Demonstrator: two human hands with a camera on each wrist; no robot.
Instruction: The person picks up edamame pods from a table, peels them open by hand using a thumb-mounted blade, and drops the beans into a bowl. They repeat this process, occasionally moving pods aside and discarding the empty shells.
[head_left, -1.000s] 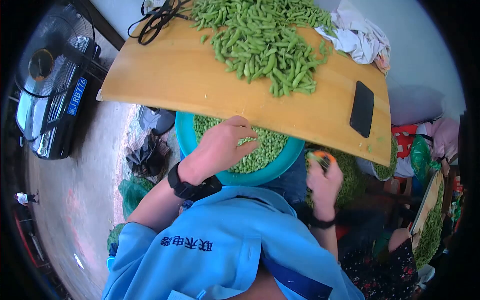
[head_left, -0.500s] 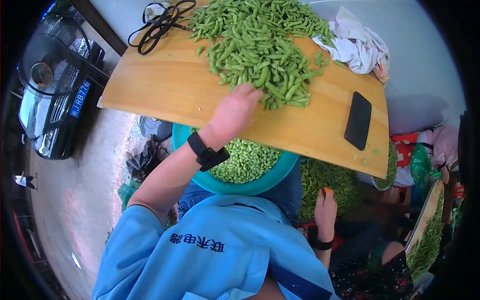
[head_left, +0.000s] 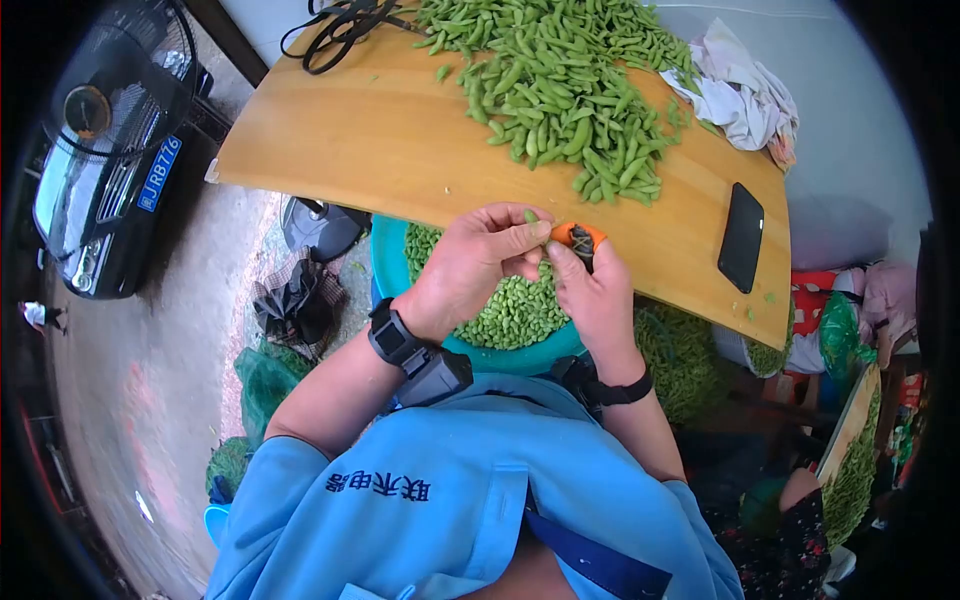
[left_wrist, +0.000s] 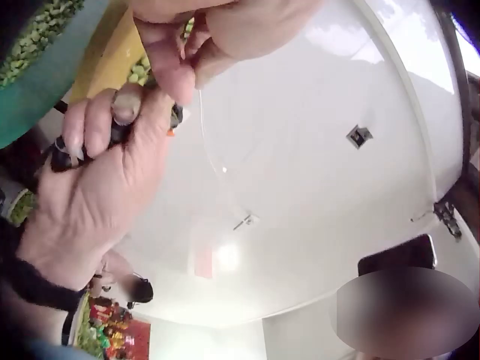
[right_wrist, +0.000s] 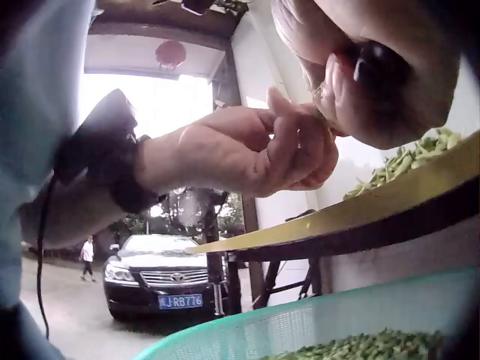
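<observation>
My left hand (head_left: pixel 468 262) pinches a green soybean pod (head_left: pixel 530 216) between thumb and fingers, over the table's near edge. Close against it, my right hand (head_left: pixel 597 298) grips a small orange-and-black tool (head_left: pixel 582 240), mostly hidden by the fingers; its kind I cannot tell. In the left wrist view, a black part of it lies under the curled fingers (left_wrist: pixel 97 124). Below both hands, a teal mesh basket (head_left: pixel 384 290) holds shelled green beans (head_left: pixel 512 315). A large heap of pods (head_left: pixel 560 100) covers the back of the wooden table (head_left: pixel 350 140).
On the table, a black phone (head_left: pixel 741 238) lies at the right, a white cloth (head_left: pixel 740 90) behind it, black straps (head_left: pixel 345 35) at the back left. A fan (head_left: pixel 90 110) stands left, before a parked car (head_left: pixel 110 220). More greens (head_left: pixel 690 365) lie below right.
My left hand reached from above the basket to the pod heap, then came back with a pod. My right hand dropped to the lower right, then rose to meet the left.
</observation>
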